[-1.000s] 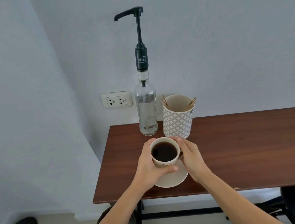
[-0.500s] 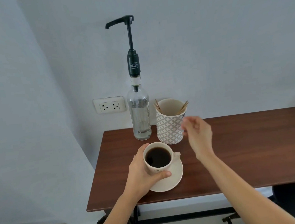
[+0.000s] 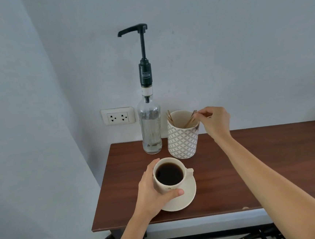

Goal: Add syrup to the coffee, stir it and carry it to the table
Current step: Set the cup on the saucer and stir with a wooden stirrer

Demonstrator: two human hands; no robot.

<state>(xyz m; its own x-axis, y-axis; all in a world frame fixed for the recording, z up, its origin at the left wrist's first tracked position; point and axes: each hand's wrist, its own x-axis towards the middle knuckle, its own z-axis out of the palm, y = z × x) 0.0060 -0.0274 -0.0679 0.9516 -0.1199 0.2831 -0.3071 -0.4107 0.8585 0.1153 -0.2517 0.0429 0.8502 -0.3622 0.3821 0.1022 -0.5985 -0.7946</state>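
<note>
While the coffee cup [image 3: 169,175] serves as reference for all positions, entries run largest to smallest.

Wooden counter [image 3: 252,168]: bears everything; the cup stands near its front left part.

Syrup bottle [image 3: 150,127]: behind the cup, slightly left, upright against the wall; long black pump [image 3: 142,42] raised, spout pointing left. Clear liquid shows only near the bottom.

Patterned holder [image 3: 183,138]: behind the cup and just right, touching or almost touching the bottle; cannot tell which.

Left hand [image 3: 152,193]: wrapped around the cup's left and near side, thumb pressed across the front wall. Steadying grip.

Coffee cup: full of dark coffee, sitting on its saucer [image 3: 186,197], handle pointing right.

Right hand [image 3: 214,120]: behind and right of the cup, at the holder's right rim; thumb and forefinger pinched on the top of one stir stick [image 3: 190,119].

Judgement: step in hand is fetching a stirrer; whether syrup is already in cannot be read from the coffee.

Method note: lift the stick straight up along its lean so neighbouring sticks are not dragged out or the holder tipped. Keep the pinch near the tip end. Hold the cup down firmly; coffee level is high, so bring the stick in gently.
</note>
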